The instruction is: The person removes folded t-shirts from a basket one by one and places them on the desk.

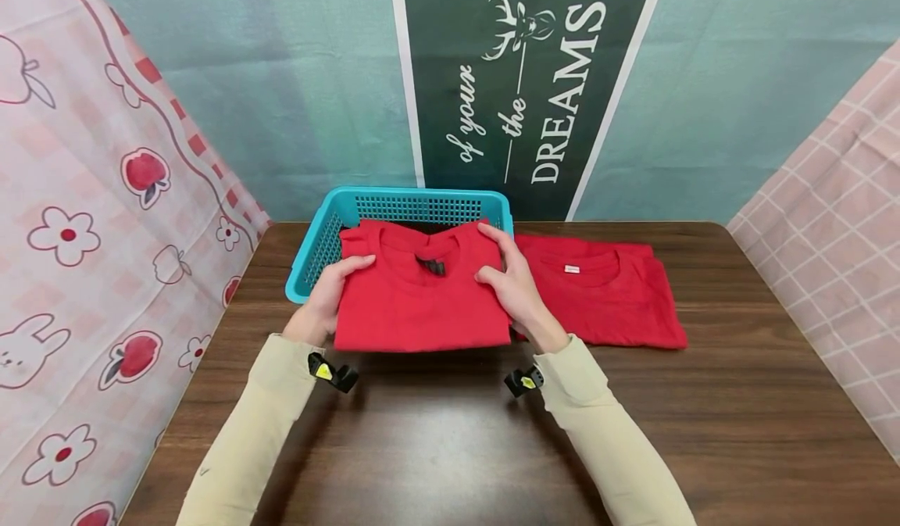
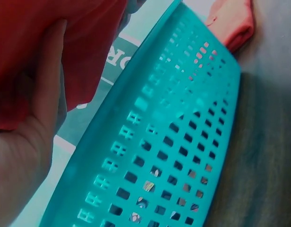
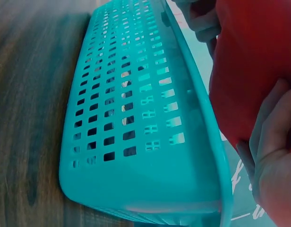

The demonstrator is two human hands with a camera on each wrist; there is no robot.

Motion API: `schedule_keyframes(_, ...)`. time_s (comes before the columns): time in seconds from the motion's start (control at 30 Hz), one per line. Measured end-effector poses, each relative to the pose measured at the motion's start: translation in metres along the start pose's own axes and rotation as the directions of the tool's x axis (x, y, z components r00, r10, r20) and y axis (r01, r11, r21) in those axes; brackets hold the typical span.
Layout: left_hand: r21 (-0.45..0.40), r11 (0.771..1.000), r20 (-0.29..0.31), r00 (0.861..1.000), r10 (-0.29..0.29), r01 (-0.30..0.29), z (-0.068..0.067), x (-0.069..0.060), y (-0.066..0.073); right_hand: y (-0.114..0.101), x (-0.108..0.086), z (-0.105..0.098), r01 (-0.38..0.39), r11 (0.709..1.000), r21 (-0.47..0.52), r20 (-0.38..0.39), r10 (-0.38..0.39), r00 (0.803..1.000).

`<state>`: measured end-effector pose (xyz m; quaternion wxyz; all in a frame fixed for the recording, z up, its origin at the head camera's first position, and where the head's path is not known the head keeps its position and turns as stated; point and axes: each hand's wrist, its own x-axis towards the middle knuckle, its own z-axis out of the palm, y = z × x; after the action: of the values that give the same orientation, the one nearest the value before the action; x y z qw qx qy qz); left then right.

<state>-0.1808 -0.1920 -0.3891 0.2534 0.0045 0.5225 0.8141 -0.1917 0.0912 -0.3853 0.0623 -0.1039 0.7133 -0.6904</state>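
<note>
In the head view a folded red shirt (image 1: 422, 307) with a dark neck label is held level over the front of a turquoise basket (image 1: 323, 248). My left hand (image 1: 326, 299) grips its left side, thumb on top and fingers beneath. On the right side my right hand (image 1: 519, 288) grips it with fingers and thumb. Both wrist views show the hands and the red cloth (image 2: 89, 52) above the rim of the basket (image 3: 150, 179). The fingers under the cloth are mostly hidden.
A second folded red shirt (image 1: 612, 299) with a white label lies on the wooden table (image 1: 450, 440), right of the basket. Behind the table hangs a green and teal cloth (image 1: 295, 80); patterned curtains (image 1: 84, 221) stand at both sides.
</note>
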Motion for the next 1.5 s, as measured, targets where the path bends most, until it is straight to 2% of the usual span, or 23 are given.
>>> schedule_keyframes(0.17,-0.020,0.999,0.026,0.999,-0.046,0.047,0.005,-0.004,-0.004,0.002,-0.007,-0.004,0.020,1.000,0.011,0.040,-0.021,0.999)
schedule_keyframes(0.37,0.030,0.999,0.066,0.997,-0.040,0.038,0.008,-0.007,-0.011,0.005,-0.015,-0.011,-0.011,1.000,0.016,0.093,0.009,0.996)
schedule_keyframes(0.53,0.089,0.996,0.030,0.999,-0.031,0.028,0.011,-0.011,-0.018,0.004,-0.024,-0.015,-0.043,0.999,-0.032,0.115,0.046,0.992)
schedule_keyframes(0.63,0.094,0.994,0.005,0.998,-0.055,0.054,0.013,-0.016,-0.020,0.006,-0.029,-0.017,-0.044,0.997,-0.065,0.134,0.053,0.990)
schedule_keyframes(0.83,0.054,0.994,0.029,0.995,-0.092,0.090,0.012,-0.025,-0.026,0.009,-0.039,-0.019,-0.044,0.992,-0.117,0.159,0.062,0.985)
schedule_keyframes(1.2,-0.043,0.998,0.114,0.992,-0.049,0.054,0.011,-0.035,-0.039,0.011,-0.051,-0.027,-0.009,0.976,-0.219,0.205,0.055,0.977)
schedule_keyframes(1.5,-0.119,0.991,0.214,0.977,-0.028,0.054,0.010,-0.041,-0.048,0.016,-0.059,-0.030,0.004,0.981,-0.196,0.246,0.045,0.968)
